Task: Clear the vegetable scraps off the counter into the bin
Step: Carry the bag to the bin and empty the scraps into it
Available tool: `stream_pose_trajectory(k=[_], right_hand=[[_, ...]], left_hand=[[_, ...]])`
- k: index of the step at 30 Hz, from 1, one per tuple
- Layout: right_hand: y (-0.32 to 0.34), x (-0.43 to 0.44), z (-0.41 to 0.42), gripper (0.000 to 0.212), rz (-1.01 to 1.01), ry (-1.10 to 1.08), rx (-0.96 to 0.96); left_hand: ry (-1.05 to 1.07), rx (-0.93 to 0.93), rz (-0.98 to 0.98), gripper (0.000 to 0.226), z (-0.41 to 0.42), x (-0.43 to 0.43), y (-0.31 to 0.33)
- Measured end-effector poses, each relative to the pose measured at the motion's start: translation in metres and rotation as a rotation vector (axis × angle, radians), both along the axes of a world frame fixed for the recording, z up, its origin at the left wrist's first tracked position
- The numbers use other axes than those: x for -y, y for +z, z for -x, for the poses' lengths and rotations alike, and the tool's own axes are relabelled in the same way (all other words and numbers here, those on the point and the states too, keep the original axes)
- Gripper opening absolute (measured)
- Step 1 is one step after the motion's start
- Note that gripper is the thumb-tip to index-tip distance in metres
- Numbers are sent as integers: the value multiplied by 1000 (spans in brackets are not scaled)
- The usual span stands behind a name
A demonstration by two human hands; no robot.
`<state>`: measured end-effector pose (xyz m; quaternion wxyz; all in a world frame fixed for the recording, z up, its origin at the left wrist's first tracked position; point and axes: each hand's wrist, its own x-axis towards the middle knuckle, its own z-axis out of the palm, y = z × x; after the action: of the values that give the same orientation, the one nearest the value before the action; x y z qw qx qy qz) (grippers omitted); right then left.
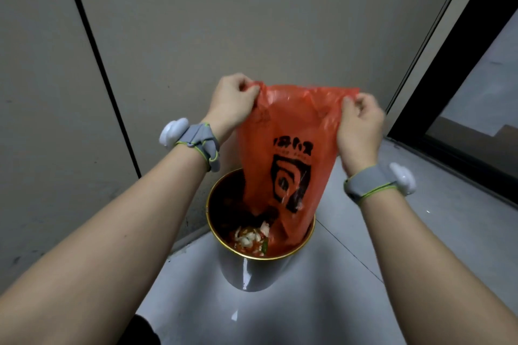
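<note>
Left hand (pixel 232 103) pinched bag (pixel 288 154) corner at 11 o'clock; right hand (pixel 360 126) pinched the corner at 1 o'clock. Fingertips partly hidden in plastic folds. Bag hung with lower end inside bin (pixel 244 269) at 6 o'clock, opening hidden. Scraps (pixel 249 237) lay on bin bottom, blurred, kinds unclear. Wristbands (pixel 200 143) on both wrists.

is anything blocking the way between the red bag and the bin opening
Nothing visible does. The bin stands open, and the red bag, pinched at its top edge by the left hand and right hand, hangs with its lower end inside the rim, above scraps lying in the bin.
</note>
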<state>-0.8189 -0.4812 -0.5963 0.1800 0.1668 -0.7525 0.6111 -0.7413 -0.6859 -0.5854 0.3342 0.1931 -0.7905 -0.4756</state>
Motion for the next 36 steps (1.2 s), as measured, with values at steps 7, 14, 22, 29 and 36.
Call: stream_pose_trajectory(k=[7,14,22,29,36], right_hand=[[8,0,1,18,60,126,35],[-14,2,-2,22,-182,135,58],[-23,-1,-17,20,-258,139,37],[-23,-2,-45,22,-141,397,321],[-24,-2,-52,23,-161,401,298]], left_hand=[[-3,-101,-72,27,-2,-4,18],[-36,90,-11,33,-11,-16,-4],[-61,61,-20,28,-22,-21,-10],[-65,168,-76,33,-25,-29,-30],[-120,73,-144,30,-38,-43,-17]])
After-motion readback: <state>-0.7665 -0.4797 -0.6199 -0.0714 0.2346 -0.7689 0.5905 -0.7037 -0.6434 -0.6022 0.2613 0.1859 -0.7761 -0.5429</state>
